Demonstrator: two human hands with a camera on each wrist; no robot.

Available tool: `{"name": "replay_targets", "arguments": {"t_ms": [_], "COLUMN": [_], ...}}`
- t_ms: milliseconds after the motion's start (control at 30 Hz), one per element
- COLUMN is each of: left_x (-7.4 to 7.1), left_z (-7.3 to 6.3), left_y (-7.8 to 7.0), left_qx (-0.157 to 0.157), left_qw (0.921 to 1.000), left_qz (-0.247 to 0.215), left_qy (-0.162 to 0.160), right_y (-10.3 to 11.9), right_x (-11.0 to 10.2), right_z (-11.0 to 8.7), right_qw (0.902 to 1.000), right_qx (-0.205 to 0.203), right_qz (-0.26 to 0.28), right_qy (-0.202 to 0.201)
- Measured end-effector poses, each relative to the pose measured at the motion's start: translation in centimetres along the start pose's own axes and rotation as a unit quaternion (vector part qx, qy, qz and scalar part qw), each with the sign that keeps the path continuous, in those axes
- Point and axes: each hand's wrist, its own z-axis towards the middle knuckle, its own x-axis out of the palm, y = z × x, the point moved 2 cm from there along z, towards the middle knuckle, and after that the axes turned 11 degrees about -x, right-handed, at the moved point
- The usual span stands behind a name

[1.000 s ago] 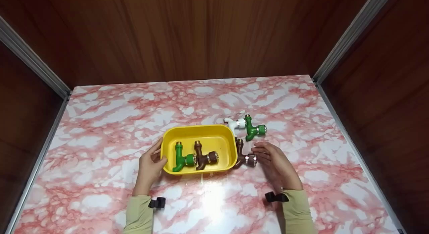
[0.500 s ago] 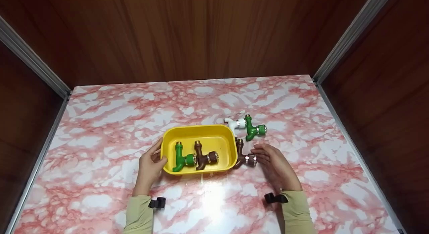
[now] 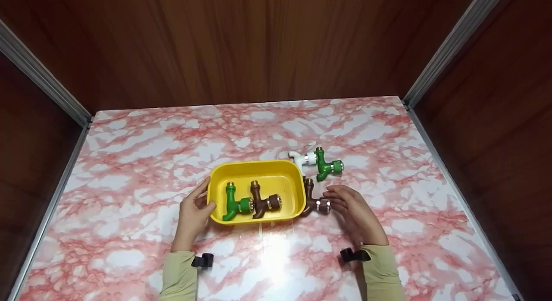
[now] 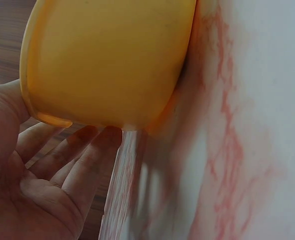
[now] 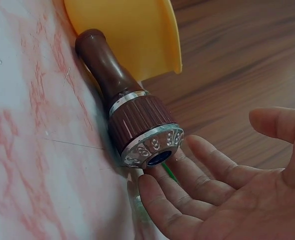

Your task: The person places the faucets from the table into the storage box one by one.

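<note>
Thumb at the rim and fingers against the outer wall, my left hand (image 3: 195, 214) holds the left end of a yellow plastic tub (image 3: 256, 222). Inside the tub lie a green tap (image 3: 233, 205) and a brown tap (image 3: 261, 204). Another brown tap (image 3: 321, 205) lies on the table against the tub's right side, its spout partly hidden by the rim. My right hand (image 3: 355, 212) is beside its ribbed knob (image 5: 140, 117), fingers loosely extended with the tips right at the knob's silver cap. In the left wrist view, the tub's end wall (image 4: 107, 65) rises above my left fingers.
Behind the tub's right corner, a white tap (image 3: 304, 158) and a green tap (image 3: 327, 166) lie side by side. The table (image 3: 142, 145) has a red and white marbled top. Dark wood panels (image 3: 258, 46) with metal edge strips enclose its back and sides.
My right hand has shifted very slightly. The tub, the taps and my left hand stay essentially where they were.
</note>
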Motion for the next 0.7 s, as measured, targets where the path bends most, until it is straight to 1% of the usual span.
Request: {"name": "replay_targets", "arguments": {"t_ms": [100,200,333,467,633,700], "left_x": [0.0,-0.1,-0.2,-0.3,-0.3,-0.3], "left_z": [0.0,0.1,0.8,1.4,1.5,1.5], "left_y": [-0.1,0.2,1.5,2.7,3.0,2.9], "left_qx": [-0.004,-0.006,-0.007,-0.004,0.003,0.002], "left_qw": [1.0,0.9999,0.9999,1.0,0.9999,0.9999], "left_qz": [-0.003,-0.01,-0.009,0.003,0.002,0.001], "left_qy": [0.001,0.004,0.002,-0.008,-0.01,-0.01], "right_y": [-0.8,-1.9,-2.5,-1.6,0.1,0.3], "right_x": [-0.4,-1.1,-1.4,-0.6,0.6,0.8], "right_z": [0.4,0.8,1.0,0.5,-0.2,-0.3], "right_qw": [0.9998,0.9995,0.9997,0.9999,0.9996,0.9994], "right_qx": [0.011,0.02,0.021,0.01,-0.017,-0.016], "right_qz": [0.0,0.005,0.004,0.0,-0.011,-0.024], "right_qy": [-0.013,-0.022,-0.015,-0.004,0.018,0.021]}}
